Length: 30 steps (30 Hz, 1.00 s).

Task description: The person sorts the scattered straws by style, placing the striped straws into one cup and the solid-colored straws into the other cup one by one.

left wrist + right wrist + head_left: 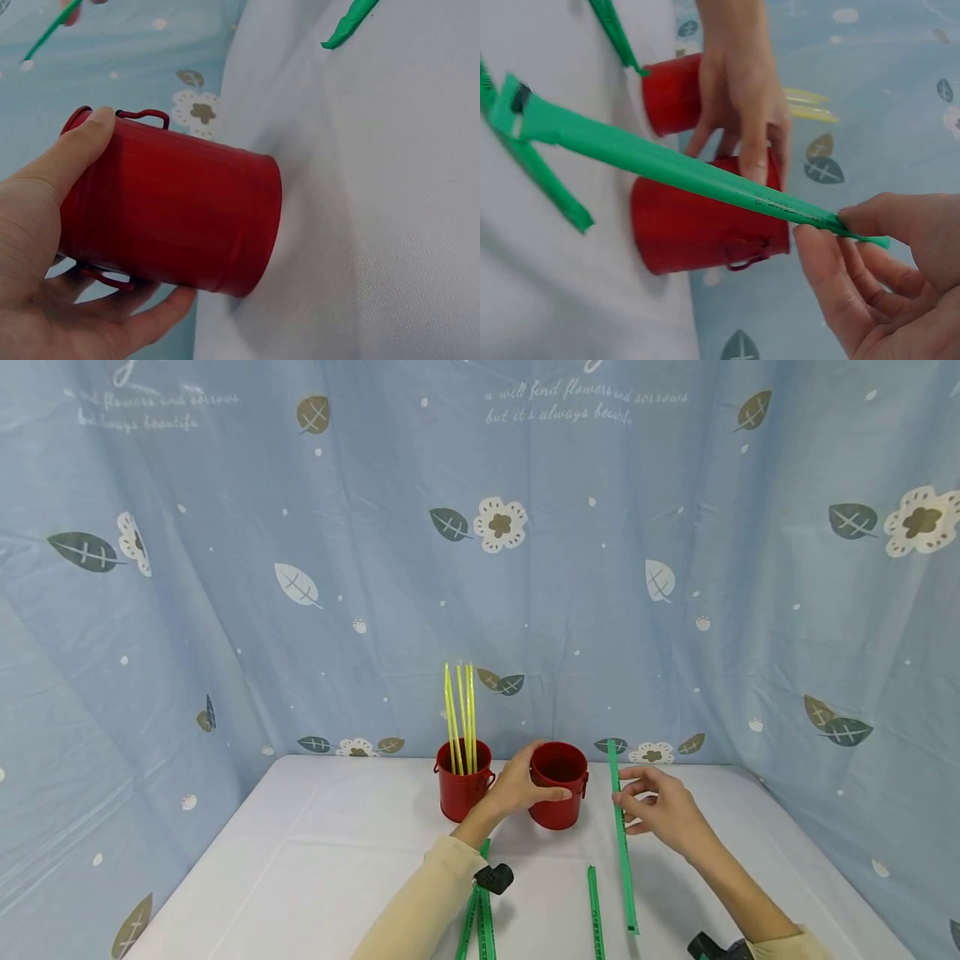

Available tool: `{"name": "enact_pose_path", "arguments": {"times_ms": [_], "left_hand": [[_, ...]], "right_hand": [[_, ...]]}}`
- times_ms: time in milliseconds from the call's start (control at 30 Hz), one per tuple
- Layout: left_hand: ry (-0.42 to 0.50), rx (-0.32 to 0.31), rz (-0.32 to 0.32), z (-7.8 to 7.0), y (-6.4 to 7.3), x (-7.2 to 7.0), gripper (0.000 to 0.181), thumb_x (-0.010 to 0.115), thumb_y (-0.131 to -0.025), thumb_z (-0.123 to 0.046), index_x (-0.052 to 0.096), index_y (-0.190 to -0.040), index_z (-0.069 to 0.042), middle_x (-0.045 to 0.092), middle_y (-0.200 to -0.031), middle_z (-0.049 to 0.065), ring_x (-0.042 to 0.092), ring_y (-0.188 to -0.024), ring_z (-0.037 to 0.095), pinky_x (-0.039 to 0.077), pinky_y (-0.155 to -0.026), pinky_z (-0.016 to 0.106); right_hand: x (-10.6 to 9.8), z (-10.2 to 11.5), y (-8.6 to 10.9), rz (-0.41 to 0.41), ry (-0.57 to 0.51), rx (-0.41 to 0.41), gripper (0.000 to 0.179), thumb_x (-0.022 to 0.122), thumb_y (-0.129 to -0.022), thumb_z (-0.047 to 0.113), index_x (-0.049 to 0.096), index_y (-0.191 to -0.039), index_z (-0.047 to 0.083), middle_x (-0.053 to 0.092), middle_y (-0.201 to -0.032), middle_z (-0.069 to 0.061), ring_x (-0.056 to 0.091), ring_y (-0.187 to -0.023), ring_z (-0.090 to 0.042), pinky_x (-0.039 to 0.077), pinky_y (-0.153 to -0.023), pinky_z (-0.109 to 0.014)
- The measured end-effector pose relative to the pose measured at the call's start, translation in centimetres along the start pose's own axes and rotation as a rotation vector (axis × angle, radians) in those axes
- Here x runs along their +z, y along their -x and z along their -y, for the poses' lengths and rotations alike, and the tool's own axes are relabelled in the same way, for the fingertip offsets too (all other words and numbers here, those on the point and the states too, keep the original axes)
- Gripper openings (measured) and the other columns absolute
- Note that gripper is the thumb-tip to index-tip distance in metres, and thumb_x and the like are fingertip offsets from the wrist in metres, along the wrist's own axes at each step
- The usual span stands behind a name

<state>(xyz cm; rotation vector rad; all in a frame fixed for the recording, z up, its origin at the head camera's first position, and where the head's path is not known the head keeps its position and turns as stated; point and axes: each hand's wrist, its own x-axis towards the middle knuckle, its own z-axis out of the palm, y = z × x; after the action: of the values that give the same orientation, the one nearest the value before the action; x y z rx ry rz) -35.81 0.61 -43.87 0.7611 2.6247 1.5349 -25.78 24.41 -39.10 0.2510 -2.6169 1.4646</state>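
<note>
My left hand (517, 783) grips a small red bucket (558, 814) near its rim, thumb on one side and fingers round the other. In the left wrist view, the bucket (180, 202) shows a small loop on each side. My right hand (663, 810) pinches a long green wrapped straw (622, 843) near its upper end, between thumb and fingertips. The straw (667, 169) has dark print on its wrapper and a flat end, and it crosses in front of the bucket in the right wrist view.
Left of the held bucket stands a second red bucket (459, 797) with several yellow straws (461, 718) upright in it. Green wrapped straws (486, 927) lie near the left forearm, another green straw (596, 910) to their right. A blue printed curtain (570, 593) hangs behind the white table (330, 860).
</note>
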Motion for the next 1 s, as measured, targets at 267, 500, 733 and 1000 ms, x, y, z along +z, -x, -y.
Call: {"name": "enact_pose_path", "arguments": {"times_ms": [267,500,733,1000], "left_hand": [[0.001,0.009,-0.004,-0.1,0.1,0.0,0.094,0.082,-0.078,-0.038,0.032,-0.151,-0.007,0.052,-0.143,0.006,0.051,-0.129,0.025,0.056,-0.095,0.040],[0.006,0.019,-0.007,-0.2,0.3,0.1,0.090,0.083,-0.078,-0.035,0.035,-0.149,-0.010,0.054,-0.141,0.005,0.052,-0.127,0.024,0.057,-0.091,0.038],[0.020,0.002,-0.001,-0.3,0.3,0.1,0.090,0.083,-0.078,-0.036,0.035,-0.149,-0.012,0.053,-0.141,0.004,0.051,-0.128,0.024,0.057,-0.092,0.038],[0.025,0.001,0.001,-0.1,0.2,0.1,0.090,0.083,-0.078,-0.036,0.035,-0.149,-0.013,0.054,-0.141,0.003,0.051,-0.127,0.022,0.057,-0.090,0.036]], "right_hand": [[-1.0,2.0,-1.8,-0.088,-0.016,-0.077,0.040,0.068,-0.093,0.019,0.055,-0.124,-0.002,0.063,-0.104,-0.022,0.070,-0.072,-0.016,0.061,-0.062,-0.030],[-1.1,3.0,-3.1,-0.141,-0.005,-0.126,0.039,0.067,-0.094,0.017,0.054,-0.124,-0.003,0.064,-0.104,-0.023,0.072,-0.075,-0.018,0.061,-0.063,-0.028],[-1.1,4.3,-4.5,-0.215,-0.010,-0.165,0.037,0.066,-0.094,0.019,0.054,-0.122,-0.001,0.063,-0.104,-0.022,0.073,-0.075,-0.018,0.061,-0.065,-0.029],[-1.3,5.8,-5.9,-0.248,0.019,-0.185,0.039,0.065,-0.095,0.022,0.053,-0.126,0.000,0.064,-0.106,-0.019,0.072,-0.075,-0.017,0.061,-0.064,-0.028]]}}
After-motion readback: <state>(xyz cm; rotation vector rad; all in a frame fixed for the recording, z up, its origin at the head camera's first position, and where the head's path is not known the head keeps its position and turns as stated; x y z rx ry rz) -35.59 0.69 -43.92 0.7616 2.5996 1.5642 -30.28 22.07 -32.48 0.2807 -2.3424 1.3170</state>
